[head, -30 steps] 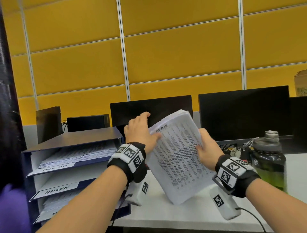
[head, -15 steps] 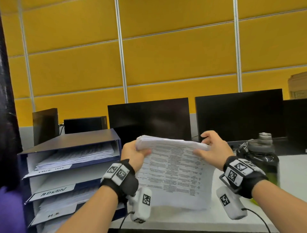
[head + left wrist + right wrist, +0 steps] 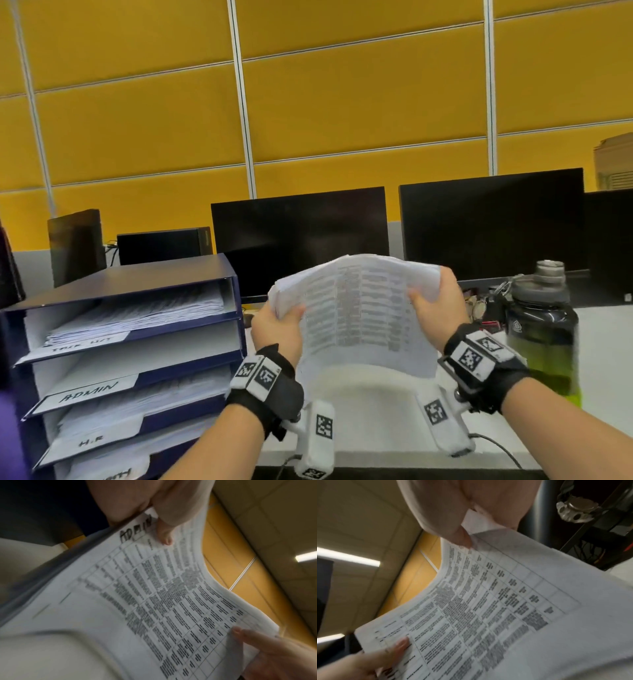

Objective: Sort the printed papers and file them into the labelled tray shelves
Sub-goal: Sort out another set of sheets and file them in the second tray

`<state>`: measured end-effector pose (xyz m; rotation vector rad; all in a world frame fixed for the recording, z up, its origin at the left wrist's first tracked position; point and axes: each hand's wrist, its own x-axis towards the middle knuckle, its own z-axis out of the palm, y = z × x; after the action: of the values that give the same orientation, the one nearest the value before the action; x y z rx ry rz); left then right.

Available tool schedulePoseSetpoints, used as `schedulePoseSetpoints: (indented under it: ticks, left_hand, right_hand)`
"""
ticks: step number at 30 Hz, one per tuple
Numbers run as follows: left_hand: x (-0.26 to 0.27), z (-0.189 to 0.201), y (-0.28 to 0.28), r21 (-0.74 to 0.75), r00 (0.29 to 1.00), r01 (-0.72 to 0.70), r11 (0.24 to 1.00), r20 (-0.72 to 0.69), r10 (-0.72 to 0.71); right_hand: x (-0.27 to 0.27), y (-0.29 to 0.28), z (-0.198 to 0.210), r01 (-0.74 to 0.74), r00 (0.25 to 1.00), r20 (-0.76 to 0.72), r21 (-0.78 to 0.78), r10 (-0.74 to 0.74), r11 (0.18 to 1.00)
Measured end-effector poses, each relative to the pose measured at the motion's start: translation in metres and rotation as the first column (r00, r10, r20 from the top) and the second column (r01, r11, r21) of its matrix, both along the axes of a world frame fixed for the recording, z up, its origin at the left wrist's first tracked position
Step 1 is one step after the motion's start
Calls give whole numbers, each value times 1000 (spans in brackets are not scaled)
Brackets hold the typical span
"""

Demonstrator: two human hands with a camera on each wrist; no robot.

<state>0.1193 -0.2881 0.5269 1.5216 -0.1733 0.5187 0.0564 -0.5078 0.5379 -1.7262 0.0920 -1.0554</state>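
**A:** Since a second ago the stack (image 3: 356, 308) has swung from a tilt, one corner down by the desk (image 3: 376, 411), to level and lifted, held across its top edge. Head view: left hand (image 3: 279, 329) clamps the top-left corner, right hand (image 3: 433, 305) the top-right, thumbs in front, the rest behind. It hangs over the desk, right of the tray (image 3: 130, 342).

**B:** How will it handle?

**A:** Thick but floppy, I'd judge. The middle bows up and the bottom edge curls. Gripped at the corners only, sheets could fan or slip, so a hold at mid-sides or underneath looks safer before sliding it in.

**B:** Left wrist?

**A:** It shows what the head view blurs: "ADMIN" handwritten by the left thumb (image 3: 164, 534), above a printed table. The right thumb (image 3: 240, 632) presses the far corner.

**B:** Right wrist?

**A:** No heading readable there. It shows the right thumb (image 3: 462, 536) pinching the corner, the left thumb (image 3: 402, 645) opposite, and the bottle (image 3: 576, 508) cap close behind. Only the head view shows the ADMIN shelf (image 3: 89, 390), second down.
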Motion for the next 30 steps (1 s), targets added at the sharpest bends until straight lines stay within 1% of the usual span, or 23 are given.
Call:
schedulePoseSetpoints:
  ticks: [2, 3, 5, 7, 10, 13, 15, 16, 19, 20, 24, 25, 26, 28, 30]
  left_hand:
    - [2, -18, -4, 44, 997, 3, 999, -73, 0]
    - [3, -26, -5, 75, 995, 16, 997, -100, -9]
    - [6, -32, -3, 135, 995, 25, 991, -104, -11]
    - [8, -29, 0, 177, 996, 14, 984, -86, 1]
    - [11, -22, 9, 267, 999, -2, 964, -52, 16]
    - [16, -23, 16, 344, 999, 10, 939, -34, 2]
    - [18, -23, 19, 363, 999, 23, 931, -40, -9]
    - [19, -22, 21, 364, 999, 25, 931, -38, -12]
    - [16, -17, 23, 376, 1000, 24, 926, -8, -22]
    - [15, -15, 24, 383, 1000, 13, 924, 9, -18]
    - [9, -2, 27, 376, 993, -32, 926, 115, -13]
    - [7, 1, 27, 408, 990, -42, 912, 138, -16]
    - [7, 3, 27, 465, 987, -67, 883, 161, -10]
    - [4, 9, 25, 604, 981, -126, 787, 196, 7]
    - [2, 12, 23, 692, 982, -135, 709, 189, 3]
  right_hand:
    - [2, 2, -18, -34, 992, -120, -43, 29, 998]
    - [3, 3, -26, -34, 988, -154, -63, 23, 997]
    - [5, 0, -35, -9, 989, -150, -109, -8, 994]
    - [7, -5, -34, 37, 990, -125, -188, -61, 981]
    - [7, -10, -28, 114, 976, -135, -341, -169, 933]
    - [7, -10, -26, 155, 958, -155, -423, -240, 893]
    - [6, -10, -23, 182, 948, -153, -465, -281, 866]
    - [5, -11, -21, 194, 941, -145, -506, -305, 841]
    - [2, -14, -13, 205, 915, -136, -654, -380, 728]
    - [2, -15, -10, 199, 906, -148, -677, -396, 709]
    - [1, -17, -3, 175, 892, -190, -692, -411, 700]
    - [1, -17, -2, 172, 893, -190, -693, -407, 701]
    - [2, -17, -1, 171, 895, -187, -695, -405, 698]
    - [3, -18, 0, 165, 901, -176, -707, -396, 688]
    - [4, -20, 0, 144, 908, -175, -723, -381, 675]
